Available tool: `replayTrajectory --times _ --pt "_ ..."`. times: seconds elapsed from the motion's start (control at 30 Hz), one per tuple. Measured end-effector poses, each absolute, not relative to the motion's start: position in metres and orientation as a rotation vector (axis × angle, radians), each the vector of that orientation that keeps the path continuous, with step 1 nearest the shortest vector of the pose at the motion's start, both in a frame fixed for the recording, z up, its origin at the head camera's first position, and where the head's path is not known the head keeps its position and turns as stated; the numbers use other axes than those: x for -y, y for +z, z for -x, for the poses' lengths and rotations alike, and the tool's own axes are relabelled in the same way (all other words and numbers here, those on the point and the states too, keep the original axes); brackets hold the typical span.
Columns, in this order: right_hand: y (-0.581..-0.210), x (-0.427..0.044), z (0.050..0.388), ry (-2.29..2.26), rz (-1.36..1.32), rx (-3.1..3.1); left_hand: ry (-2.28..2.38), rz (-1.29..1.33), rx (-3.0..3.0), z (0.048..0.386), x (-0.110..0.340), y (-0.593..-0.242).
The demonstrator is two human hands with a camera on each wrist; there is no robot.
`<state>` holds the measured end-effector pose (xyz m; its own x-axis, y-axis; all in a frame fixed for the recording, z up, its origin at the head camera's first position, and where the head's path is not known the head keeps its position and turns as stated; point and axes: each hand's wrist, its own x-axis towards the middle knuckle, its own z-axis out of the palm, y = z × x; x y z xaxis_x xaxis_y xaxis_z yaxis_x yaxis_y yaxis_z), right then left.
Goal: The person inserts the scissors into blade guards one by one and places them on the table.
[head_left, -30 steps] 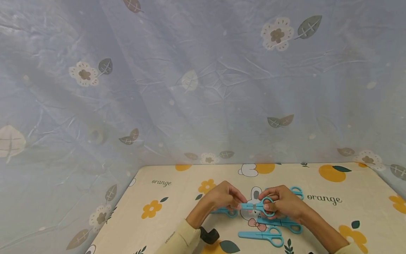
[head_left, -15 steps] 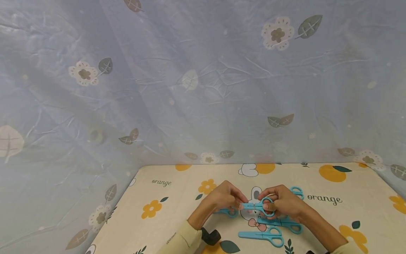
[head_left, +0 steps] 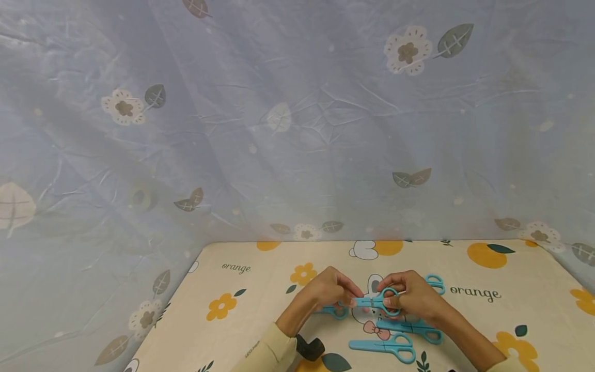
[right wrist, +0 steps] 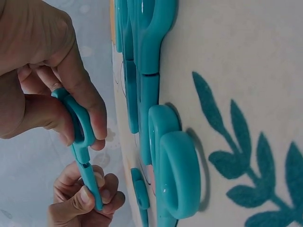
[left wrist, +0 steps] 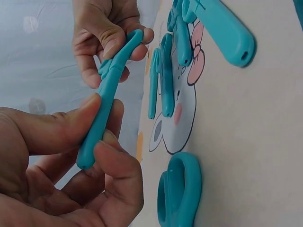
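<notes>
Between both hands, above the table, is a pair of blue scissors with its blade end in a blue cover. My left hand pinches the covered blade end between thumb and fingers, as the left wrist view also shows. The handle loops are gripped by my right hand, its thumb and fingers around them in the right wrist view. Below the held pair lie more blue scissors near the front and another pair just behind. A further pair is partly hidden under my left hand.
Behind my right hand, blue handle loops show on the table. The tablecloth is cream with printed oranges, flowers and a rabbit. A pale blue patterned curtain hangs along the back and left. A black wrist device sits at the left sleeve.
Both hands keep their hold on the scissors with hardly any movement. The held pair stays in nearly the same place and the ones on the table have not moved.
</notes>
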<state>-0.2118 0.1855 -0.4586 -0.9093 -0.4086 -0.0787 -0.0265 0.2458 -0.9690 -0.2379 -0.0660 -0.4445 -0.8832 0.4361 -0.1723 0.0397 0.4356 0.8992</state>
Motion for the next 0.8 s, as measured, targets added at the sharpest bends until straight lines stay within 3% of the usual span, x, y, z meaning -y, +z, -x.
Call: replayTrajectory --times 0.8 --pt "-0.4595 -0.1851 0.2128 -1.700 0.378 -2.149 1.455 -0.426 -2.367 0.2359 0.0583 -0.4464"
